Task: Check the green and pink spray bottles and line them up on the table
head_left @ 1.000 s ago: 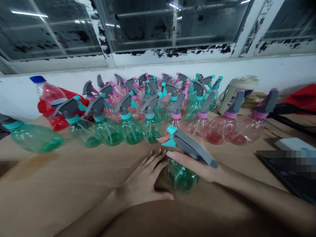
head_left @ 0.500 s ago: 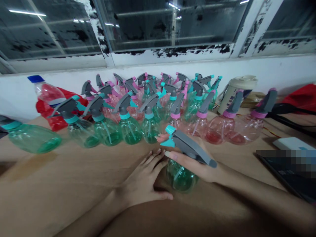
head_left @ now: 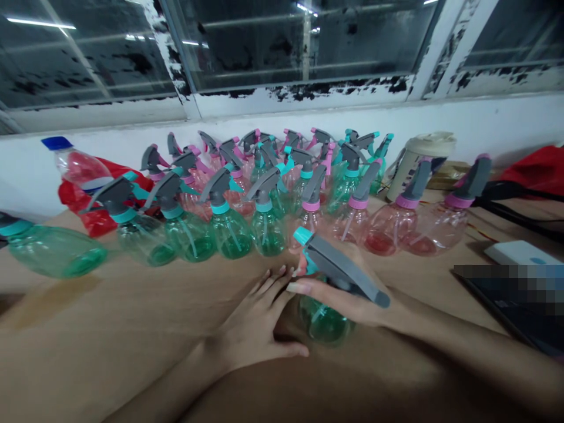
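My right hand (head_left: pixel 352 299) is wrapped round the neck of a green spray bottle (head_left: pixel 326 320), its fingers on the turquoise trigger below the grey spray head (head_left: pixel 346 264). The bottle's nozzle points to the left and away from me. Flat on the table lies my left hand (head_left: pixel 259 314), fingers stretched out, just left of the bottle and holding nothing. Beyond both hands stands a front row of spray bottles, green ones (head_left: pixel 231 235) on the left and pink ones (head_left: pixel 390 229) on the right.
More spray bottles crowd behind the front row, against the wall. A green bottle (head_left: pixel 57 249) lies tilted at the far left, near a blue-capped bottle (head_left: pixel 79 164) and red plastic (head_left: pixel 99 220). On the right are a pale tumbler (head_left: pixel 409 167), black cables (head_left: pixel 506 202) and a dark flat device (head_left: pixel 489 299).
The fingers of my right hand have curled in, pulling the turquoise trigger back towards the bottle's neck. My left hand has stayed in place. The view has shifted slightly.
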Action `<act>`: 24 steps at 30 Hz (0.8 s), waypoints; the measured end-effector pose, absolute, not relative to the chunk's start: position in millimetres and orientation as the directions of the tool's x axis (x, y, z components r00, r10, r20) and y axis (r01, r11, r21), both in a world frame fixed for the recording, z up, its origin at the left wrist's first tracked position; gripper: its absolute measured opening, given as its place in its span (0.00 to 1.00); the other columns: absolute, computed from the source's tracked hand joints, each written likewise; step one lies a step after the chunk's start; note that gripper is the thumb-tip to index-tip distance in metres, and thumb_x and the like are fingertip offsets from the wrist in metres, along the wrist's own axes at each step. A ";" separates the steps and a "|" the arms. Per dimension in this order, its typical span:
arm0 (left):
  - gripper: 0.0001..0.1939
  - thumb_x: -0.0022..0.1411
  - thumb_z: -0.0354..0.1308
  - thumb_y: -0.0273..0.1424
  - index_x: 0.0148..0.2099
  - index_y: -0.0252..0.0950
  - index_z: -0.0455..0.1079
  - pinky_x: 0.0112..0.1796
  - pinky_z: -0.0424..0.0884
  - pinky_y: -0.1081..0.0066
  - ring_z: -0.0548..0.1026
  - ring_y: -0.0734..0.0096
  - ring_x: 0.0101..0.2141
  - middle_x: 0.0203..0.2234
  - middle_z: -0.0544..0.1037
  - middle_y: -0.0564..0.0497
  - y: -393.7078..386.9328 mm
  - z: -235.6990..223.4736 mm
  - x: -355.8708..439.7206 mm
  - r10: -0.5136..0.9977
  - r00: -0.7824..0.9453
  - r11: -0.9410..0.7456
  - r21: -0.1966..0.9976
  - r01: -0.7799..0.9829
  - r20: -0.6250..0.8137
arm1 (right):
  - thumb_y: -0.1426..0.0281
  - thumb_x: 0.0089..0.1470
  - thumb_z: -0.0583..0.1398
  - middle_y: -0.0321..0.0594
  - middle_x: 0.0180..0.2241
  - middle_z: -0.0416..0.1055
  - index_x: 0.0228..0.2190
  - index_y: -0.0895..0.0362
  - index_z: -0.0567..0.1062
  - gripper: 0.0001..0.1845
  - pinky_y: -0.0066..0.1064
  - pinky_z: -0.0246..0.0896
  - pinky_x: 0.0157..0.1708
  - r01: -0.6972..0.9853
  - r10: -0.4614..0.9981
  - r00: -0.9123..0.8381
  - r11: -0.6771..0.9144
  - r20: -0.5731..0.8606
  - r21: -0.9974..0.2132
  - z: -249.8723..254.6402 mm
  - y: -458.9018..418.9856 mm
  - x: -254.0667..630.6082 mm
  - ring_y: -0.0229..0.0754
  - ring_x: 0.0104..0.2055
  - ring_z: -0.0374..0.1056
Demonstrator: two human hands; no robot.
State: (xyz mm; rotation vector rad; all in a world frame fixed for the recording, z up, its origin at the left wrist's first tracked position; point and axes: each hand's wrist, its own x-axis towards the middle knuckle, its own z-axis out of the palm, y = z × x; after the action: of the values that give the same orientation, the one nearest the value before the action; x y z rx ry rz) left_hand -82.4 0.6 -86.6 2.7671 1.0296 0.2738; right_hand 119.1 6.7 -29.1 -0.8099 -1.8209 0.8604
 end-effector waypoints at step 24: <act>0.40 0.51 0.60 0.54 0.59 0.39 0.55 0.49 0.67 0.50 0.68 0.49 0.50 0.49 0.69 0.42 -28.0 -65.0 -81.1 0.758 0.553 -0.638 0.568 0.520 0.345 | 0.67 0.49 0.63 0.40 0.43 0.73 0.45 0.53 0.71 0.19 0.38 0.63 0.48 0.019 0.786 -0.352 0.549 0.508 -0.836 -28.0 -5.3 86.2 0.45 0.48 0.68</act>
State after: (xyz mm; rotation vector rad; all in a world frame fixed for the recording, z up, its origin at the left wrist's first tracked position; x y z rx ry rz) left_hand -81.1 -28.0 -65.0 2.3892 1.0401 0.8099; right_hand 86.2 -5.3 -28.0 -0.6715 -1.7586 0.9342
